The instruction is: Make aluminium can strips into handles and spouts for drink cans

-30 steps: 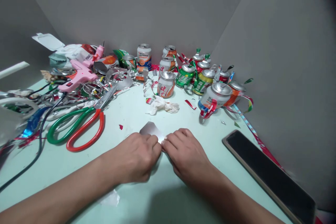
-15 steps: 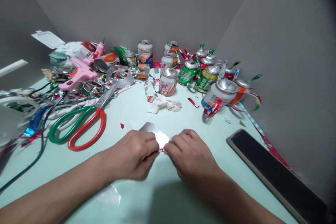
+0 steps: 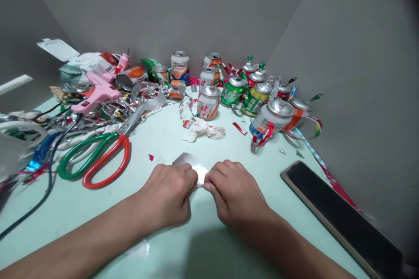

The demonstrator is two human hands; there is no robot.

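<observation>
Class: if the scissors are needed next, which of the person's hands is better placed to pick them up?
Left. The left hand lies nearer the scissors, which sit on its side; the right hand could keep pinching the metal sheet.

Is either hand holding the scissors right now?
No, the scissors lie on the table while the left hand and right hand pinch a metal sheet.

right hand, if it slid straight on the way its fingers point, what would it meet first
The right hand points left across the metal sheet, so it would almost at once meet the left hand, whose fingertips nearly touch it.
</observation>
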